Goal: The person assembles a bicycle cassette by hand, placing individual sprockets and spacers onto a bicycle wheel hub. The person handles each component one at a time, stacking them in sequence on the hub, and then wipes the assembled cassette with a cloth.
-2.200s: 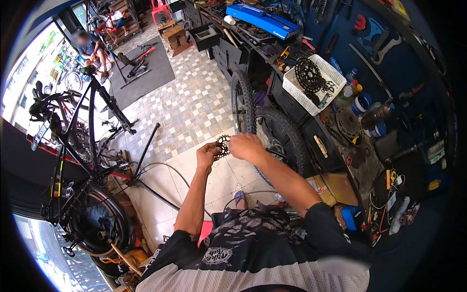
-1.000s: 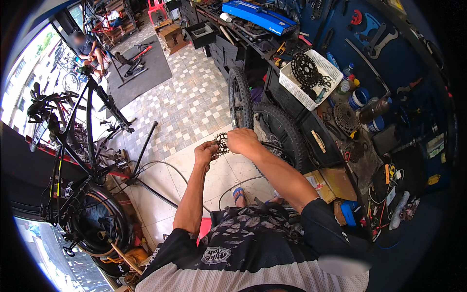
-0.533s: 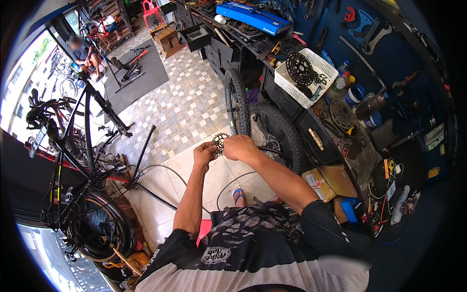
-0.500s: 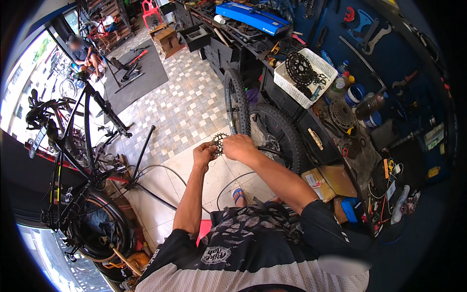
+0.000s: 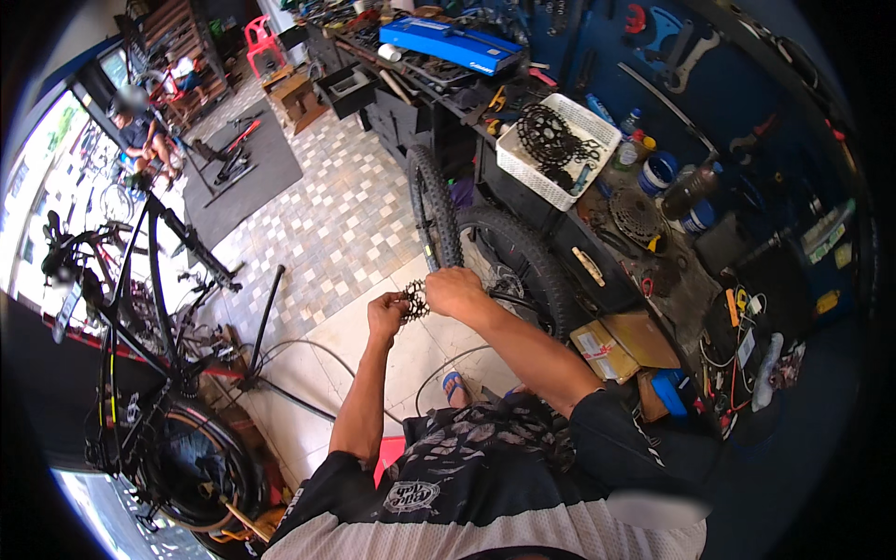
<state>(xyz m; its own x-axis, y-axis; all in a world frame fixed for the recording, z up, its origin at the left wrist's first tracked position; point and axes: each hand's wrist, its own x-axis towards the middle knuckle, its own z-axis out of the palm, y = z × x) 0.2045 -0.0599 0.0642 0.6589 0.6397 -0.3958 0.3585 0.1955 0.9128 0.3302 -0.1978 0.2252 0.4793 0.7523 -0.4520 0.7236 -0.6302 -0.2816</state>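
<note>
- Black toothed metal, a sprocket (image 5: 415,301), is seen in the head view held up between two bare hands, above pale floor tiles (image 5: 403,373) and near a knobbly bicycle tyre (image 5: 448,224).
- Its left edge is pinched by the left hand (image 5: 385,315), thumb and fingers drawn together.
- Its right edge is covered by the right hand (image 5: 455,291), curled nearly into a fist; a grip is suggested, but the fingertips are hidden, and whether anything else is held cannot be told.
- Should the pinch be loosened, or the metal prove greasy, the sprocket could be dropped on the hard tiles; skin could be nicked by the teeth if a finger slipped.
- No long axis is given by the round shape; its flat face appears turned roughly upward, its exact tilt obscured by the hands.
</note>
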